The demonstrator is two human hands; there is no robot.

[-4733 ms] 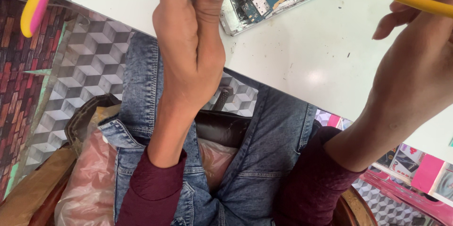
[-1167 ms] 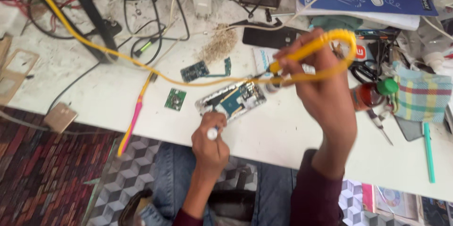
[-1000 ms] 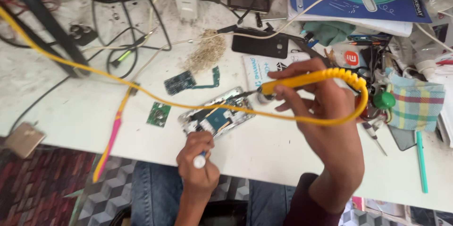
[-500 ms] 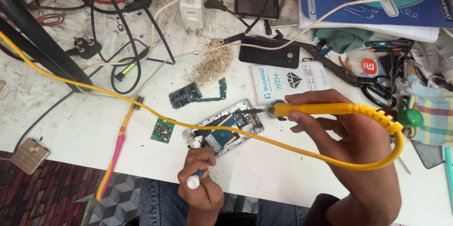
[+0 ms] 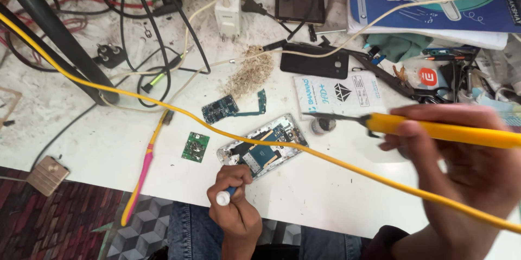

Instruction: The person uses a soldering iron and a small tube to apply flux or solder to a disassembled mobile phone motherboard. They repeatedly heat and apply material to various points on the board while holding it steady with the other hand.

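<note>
Hands working over white tabletop (image 5: 81, 146): right hand (image 5: 461, 178) is closing its grip around a yellow soldering iron (image 5: 434, 131), tip hovering just right of the opened phone (image 5: 263, 146). Left hand (image 5: 233, 205) is pinching a small blue-and-white tool (image 5: 226, 196) at the phone's near edge, with a green circuit board (image 5: 195, 146) lying just left of it.

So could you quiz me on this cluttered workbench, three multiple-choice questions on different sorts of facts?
1. Where is the small green square circuit board?
A. left of the opened silver phone
B. on the black phone
C. in a hand

2. What colour is the soldering iron's handle?
A. red
B. yellow
C. black

3. The right hand is:
A. empty
B. flat on the table
C. gripping the iron

Answers: 1 A, it lies beside the phone's left end. 2 B, handle and cord are yellow. 3 C, fingers wrap the handle.
</note>
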